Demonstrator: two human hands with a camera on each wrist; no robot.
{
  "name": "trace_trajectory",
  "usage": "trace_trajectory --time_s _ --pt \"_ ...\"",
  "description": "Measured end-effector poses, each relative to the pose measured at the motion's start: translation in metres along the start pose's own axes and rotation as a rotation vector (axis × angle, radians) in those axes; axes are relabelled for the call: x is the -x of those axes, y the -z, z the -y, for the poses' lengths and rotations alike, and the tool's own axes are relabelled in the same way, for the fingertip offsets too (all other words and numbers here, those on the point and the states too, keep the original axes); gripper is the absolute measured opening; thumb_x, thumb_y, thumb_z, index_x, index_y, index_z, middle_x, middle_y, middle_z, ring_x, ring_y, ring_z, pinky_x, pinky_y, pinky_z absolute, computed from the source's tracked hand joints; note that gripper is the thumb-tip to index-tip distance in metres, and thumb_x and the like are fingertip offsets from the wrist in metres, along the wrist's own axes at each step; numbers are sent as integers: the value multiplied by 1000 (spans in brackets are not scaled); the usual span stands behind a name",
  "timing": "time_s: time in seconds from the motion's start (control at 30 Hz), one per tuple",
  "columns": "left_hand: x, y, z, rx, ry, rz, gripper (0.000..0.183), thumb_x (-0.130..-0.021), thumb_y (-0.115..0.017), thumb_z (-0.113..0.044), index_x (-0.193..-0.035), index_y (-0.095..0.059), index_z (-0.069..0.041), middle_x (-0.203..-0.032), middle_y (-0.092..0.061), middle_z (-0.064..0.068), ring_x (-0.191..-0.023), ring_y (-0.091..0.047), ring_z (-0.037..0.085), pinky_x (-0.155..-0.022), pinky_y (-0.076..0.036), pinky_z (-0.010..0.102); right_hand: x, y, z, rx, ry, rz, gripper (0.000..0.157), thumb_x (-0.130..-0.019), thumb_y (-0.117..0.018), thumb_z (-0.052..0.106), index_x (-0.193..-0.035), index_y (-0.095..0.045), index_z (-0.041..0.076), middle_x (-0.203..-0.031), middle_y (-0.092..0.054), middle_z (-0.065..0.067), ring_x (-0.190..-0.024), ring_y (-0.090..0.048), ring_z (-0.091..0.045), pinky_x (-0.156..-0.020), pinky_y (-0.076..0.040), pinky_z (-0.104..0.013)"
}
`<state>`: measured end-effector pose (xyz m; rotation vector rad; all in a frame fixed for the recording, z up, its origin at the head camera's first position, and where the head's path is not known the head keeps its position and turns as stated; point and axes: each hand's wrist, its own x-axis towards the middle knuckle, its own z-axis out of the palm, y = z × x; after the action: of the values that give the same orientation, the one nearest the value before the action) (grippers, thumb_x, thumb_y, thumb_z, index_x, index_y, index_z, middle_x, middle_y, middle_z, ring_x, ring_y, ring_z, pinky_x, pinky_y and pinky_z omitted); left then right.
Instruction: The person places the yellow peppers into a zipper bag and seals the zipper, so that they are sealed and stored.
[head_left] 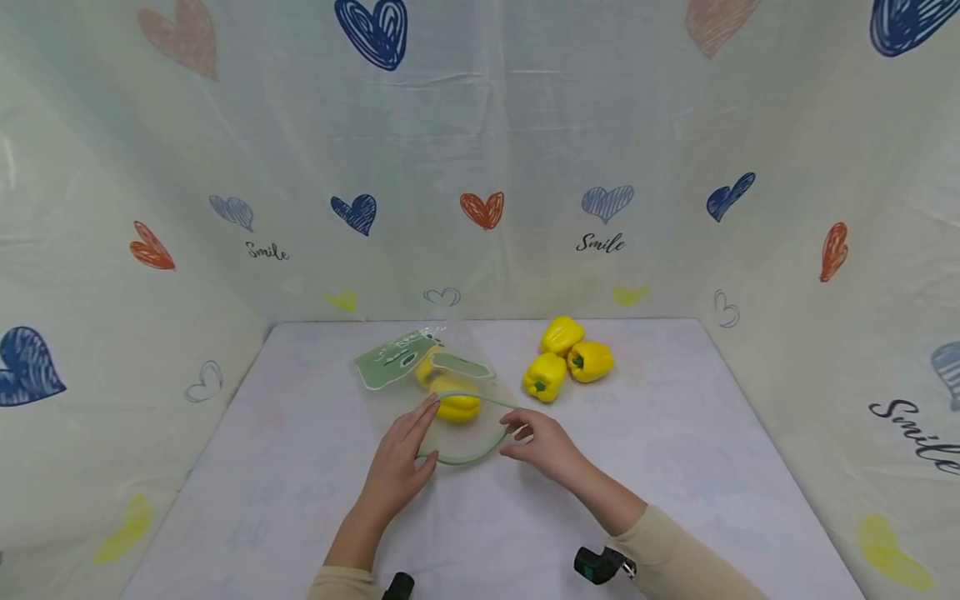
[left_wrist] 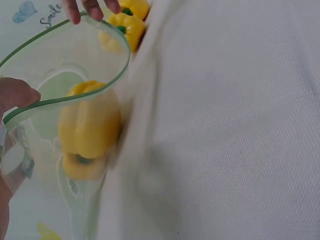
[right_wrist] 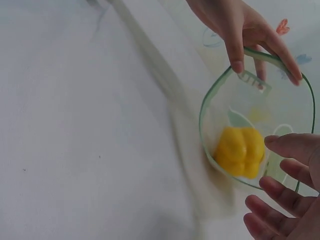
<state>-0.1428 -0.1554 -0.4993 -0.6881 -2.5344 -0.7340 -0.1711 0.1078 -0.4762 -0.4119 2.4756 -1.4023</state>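
A clear plastic bag [head_left: 390,364] with green print and a green rim lies mid-table, its mouth spread toward me. Inside it are two yellow bell peppers, one near the mouth [head_left: 459,408] and one deeper [head_left: 426,367], partly behind the print. My left hand [head_left: 399,461] holds the left side of the rim between thumb and fingers. At the right side of the rim is my right hand [head_left: 542,442]; its fingers are loosely bent and spread in the right wrist view, with nothing gripped. Whether they touch the rim is unclear.
Three more yellow bell peppers [head_left: 545,377] sit grouped to the right behind the bag. White cloth [head_left: 675,467] covers the table, and a heart-patterned sheet [head_left: 480,125] hangs around its back and sides.
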Motion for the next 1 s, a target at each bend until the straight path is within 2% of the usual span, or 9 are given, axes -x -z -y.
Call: trace_trajectory --time_s 0.23,0.47,1.0 --pt "1 0 2 -5 -6 -11 84 -71 -80 0 -146 -43 -7 -152 -39 0 -124 -47 24 -104 -39 38 0 11 -5 8 -52 -33 34 -83 -76 7 -115 -66 4 -107 -66 -12 -97 -61 -27 -80 -54 -38" --pt "1 1 1 5 -9 -17 84 -70 -80 2 -146 -44 -6 -153 -39 -1 -123 -48 23 -104 -38 34 -3 23 -14 48 -119 -131 34 -81 -77 7 -114 -66 4 -103 -65 -9 -95 -61 -24 -78 -54 -38" --pt "1 -1 2 -3 -3 -23 84 -70 -81 2 -145 -44 -6 -153 -39 -1 -122 -48 22 -103 -36 32 -24 47 -36 111 -155 -341 47 -80 -79 9 -123 -61 0 -120 -58 -17 -111 -52 -37 -91 -47 -47"
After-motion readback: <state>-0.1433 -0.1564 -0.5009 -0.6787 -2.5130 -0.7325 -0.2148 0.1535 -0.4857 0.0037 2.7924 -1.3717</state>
